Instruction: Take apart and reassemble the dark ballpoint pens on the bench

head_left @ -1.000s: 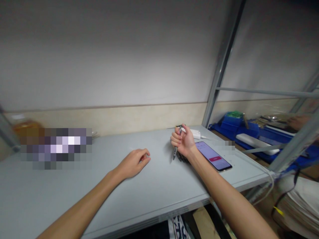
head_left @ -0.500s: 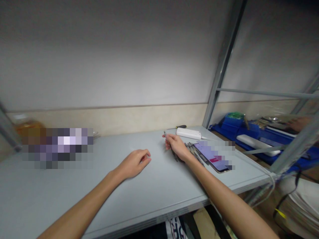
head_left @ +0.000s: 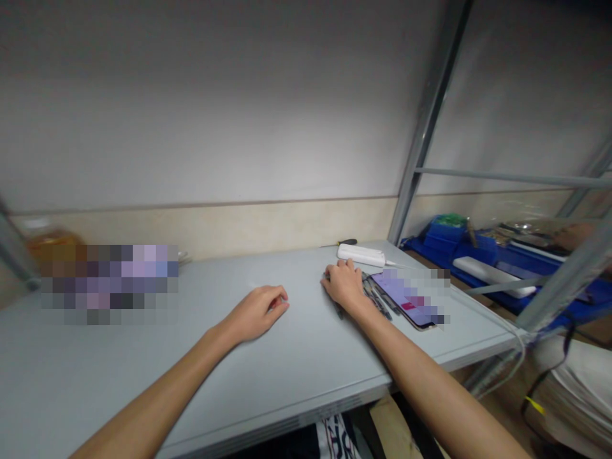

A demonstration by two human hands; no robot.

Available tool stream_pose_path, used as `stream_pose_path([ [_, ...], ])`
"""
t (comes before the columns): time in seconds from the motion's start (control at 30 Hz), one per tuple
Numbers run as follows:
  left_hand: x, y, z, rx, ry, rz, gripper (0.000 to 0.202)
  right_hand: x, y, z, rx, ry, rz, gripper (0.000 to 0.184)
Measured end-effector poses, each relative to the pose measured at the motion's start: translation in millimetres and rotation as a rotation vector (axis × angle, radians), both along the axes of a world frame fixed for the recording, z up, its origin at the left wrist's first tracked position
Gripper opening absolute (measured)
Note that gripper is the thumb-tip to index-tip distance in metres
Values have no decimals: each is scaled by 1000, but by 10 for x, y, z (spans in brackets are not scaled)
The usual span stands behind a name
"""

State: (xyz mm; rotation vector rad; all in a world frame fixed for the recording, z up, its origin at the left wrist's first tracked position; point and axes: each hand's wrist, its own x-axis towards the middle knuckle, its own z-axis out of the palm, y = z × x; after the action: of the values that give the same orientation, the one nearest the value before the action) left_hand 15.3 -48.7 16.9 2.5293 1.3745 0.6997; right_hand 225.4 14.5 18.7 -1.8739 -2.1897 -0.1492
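My right hand (head_left: 344,284) lies palm down on the grey table (head_left: 296,363), fingers bent over a thin dark pen-like tool whose tip (head_left: 339,312) pokes out under the wrist. Several similar dark tools (head_left: 377,301) lie just right of the hand, beside a phone (head_left: 406,298) with a lit purple screen. A white handheld device (head_left: 362,255) rests behind the fingers. My left hand (head_left: 261,311) sits on the table about a hand's width to the left, fingers loosely curled with thumb against them, and nothing shows inside.
A metal rack post (head_left: 423,134) rises at the table's right rear corner. Beyond it a blue tray (head_left: 444,245) holds parts, with another person's hand (head_left: 571,237) at the far right. Cables (head_left: 514,357) hang off the right edge. A blurred patch covers something at the left.
My right hand, which held the thin tool upright a second ago, has turned palm down and dropped onto the table by the other tools. My left hand has stayed still.
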Motion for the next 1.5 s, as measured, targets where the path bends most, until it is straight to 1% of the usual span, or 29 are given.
stream_pose_path([
  [0.17, 4, 0, 5, -7, -2, 0, 18, 29, 3, 11, -19, -10, -22, 29],
  [0.37, 7, -11, 16, -8, 3, -3, 19, 16, -26, 46, -6, 8, -77, 42],
  [0.47, 1, -6, 9, -11, 4, -1, 19, 10, -18, 35, -23, -1, -98, 42],
  [0.63, -1, 5, -1, -9, 1, -6, 19, 6, -22, 33, -102, -17, -124, 42],
  [0.97, -3, -4, 7, -17, -28, -8, 20, 33, -39, 91, -226, 33, -142, 54],
  [1.1, -5, 4, 0, -22, -19, -7, 20, 57, -34, 116, -278, 54, -160, 57],
  [1.33, 0, -1, 5, -20, -19, -14, 21, 60, -13, 86, -207, 58, -171, 60],
  [1.5, 3, -6, 14, -21, -17, -12, 21, 63, -17, 100, -257, 53, -173, 61],
])
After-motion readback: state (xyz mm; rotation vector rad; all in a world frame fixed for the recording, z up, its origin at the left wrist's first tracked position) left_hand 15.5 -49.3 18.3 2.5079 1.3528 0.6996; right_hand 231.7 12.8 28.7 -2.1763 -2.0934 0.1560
